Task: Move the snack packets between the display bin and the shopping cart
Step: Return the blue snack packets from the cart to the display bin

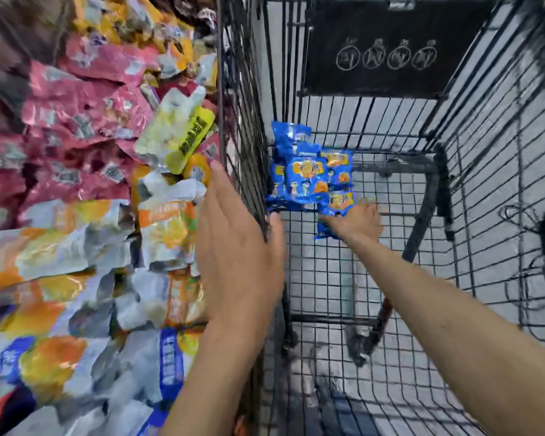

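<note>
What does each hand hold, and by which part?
The right hand grips the blue snack packets by their lower edge; left hand holds nothing, resting flat on the cart wall.

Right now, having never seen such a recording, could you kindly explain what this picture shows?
There is no machine: a person wears a camera on the head, looking down at their two bare hands. The left hand lies with straight fingers against the wire side of the shopping cart. The right hand reaches into the cart to the blue snack packets in its corner; blur hides whether it grips one. On the left lies a heap of mixed packets.
</note>
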Available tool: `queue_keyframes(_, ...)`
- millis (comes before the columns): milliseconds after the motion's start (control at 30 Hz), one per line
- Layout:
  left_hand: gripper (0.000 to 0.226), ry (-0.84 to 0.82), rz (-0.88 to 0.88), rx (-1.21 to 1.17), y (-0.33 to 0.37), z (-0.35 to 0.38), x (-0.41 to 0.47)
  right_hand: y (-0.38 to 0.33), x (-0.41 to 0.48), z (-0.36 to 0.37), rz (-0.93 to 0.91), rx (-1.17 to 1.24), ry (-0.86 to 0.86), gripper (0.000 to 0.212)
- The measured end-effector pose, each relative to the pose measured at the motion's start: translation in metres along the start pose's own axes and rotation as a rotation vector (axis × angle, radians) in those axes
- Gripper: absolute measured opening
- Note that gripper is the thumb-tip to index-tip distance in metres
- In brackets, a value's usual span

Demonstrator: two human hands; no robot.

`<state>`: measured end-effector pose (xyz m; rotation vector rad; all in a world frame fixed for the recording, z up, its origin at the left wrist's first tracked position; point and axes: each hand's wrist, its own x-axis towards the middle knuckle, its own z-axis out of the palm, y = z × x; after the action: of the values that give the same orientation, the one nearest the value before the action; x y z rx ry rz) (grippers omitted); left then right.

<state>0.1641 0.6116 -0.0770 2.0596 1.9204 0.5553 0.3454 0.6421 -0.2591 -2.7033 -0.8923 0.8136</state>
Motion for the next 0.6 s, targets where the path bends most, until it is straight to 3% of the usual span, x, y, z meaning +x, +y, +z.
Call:
queue_keyframes(133, 0.077, 0.011, 0.167, 0.319, 0.007, 0.008, -0.002, 0.003, 0.004, 0.008, 0.032, 0.012, -0.010, 0.089)
queue_keyframes(200, 0.067, 0.011, 0.290, 0.292, 0.010, 0.018, -0.002, 0.009, -0.004, 0.004, 0.063, 0.169, -0.020, 0.078)
queue_keyframes(267, 0.057, -0.069, 0.354, 0.132, 0.013, 0.034, -0.002, 0.021, -0.019, -0.001, 0.077, 0.400, -0.002, 0.050)
queue_keyframes(333, 0.056, -0.252, 0.187, -0.088, 0.015, 0.051, -0.003, 0.036, -0.034, -0.006, 0.045, 0.503, 0.019, 0.030)
queue_keyframes(400, 0.055, -0.399, -0.078, -0.264, 0.014, 0.073, -0.007, 0.047, -0.039, -0.008, -0.009, 0.498, 0.012, 0.030)
queue_keyframes(500, 0.046, -0.478, -0.348, -0.281, 0.002, 0.107, -0.010, 0.043, -0.033, 0.002, -0.022, 0.390, -0.108, 0.028)
queue_keyframes(600, 0.049, -0.598, -0.541, -0.255, -0.014, 0.137, -0.019, 0.040, -0.034, 0.031, 0.006, 0.334, -0.292, 0.040)
